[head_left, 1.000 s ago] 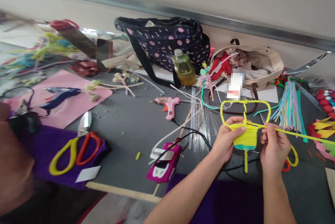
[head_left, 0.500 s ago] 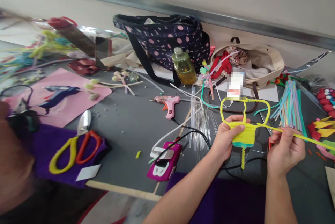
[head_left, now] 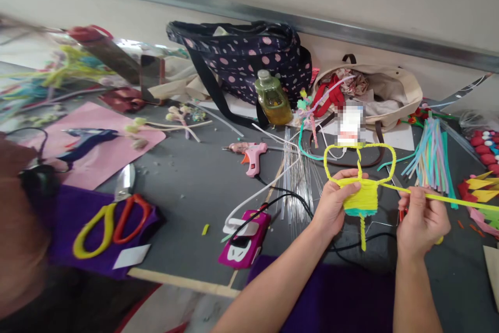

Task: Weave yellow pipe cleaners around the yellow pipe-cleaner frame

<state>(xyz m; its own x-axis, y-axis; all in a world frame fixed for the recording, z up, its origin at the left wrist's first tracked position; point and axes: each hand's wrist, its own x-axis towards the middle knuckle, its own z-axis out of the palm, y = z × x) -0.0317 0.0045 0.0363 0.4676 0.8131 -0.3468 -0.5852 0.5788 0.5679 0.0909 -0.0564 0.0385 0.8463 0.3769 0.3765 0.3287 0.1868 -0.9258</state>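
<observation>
My left hand [head_left: 332, 203] is closed on a yellow pipe-cleaner figure [head_left: 362, 197], its thumb pressed on the front. The figure has two rounded loops on top, a wound square body with a teal band below, and a twisted stem hanging down. From the body's right corner a long yellow pipe cleaner [head_left: 468, 200] runs out past the right edge of the view. My right hand [head_left: 424, 218] pinches that strand between thumb and fingers, a short way from the body. Behind the figure lies a lit phone [head_left: 350, 125], its screen blurred out.
A pink glue gun [head_left: 251, 155], thin wires [head_left: 300, 187] and a magenta power strip [head_left: 245, 239] lie left of my hands. Scissors [head_left: 105, 226] rest on purple cloth near another person's arm [head_left: 19, 229]. Two bags, a bottle [head_left: 273, 96] and pipe cleaners [head_left: 432, 156] stand behind.
The figure and both hands have shifted slightly left. The strand still stretches between the body and my right hand. At the far left, the other person's arm has moved a little.
</observation>
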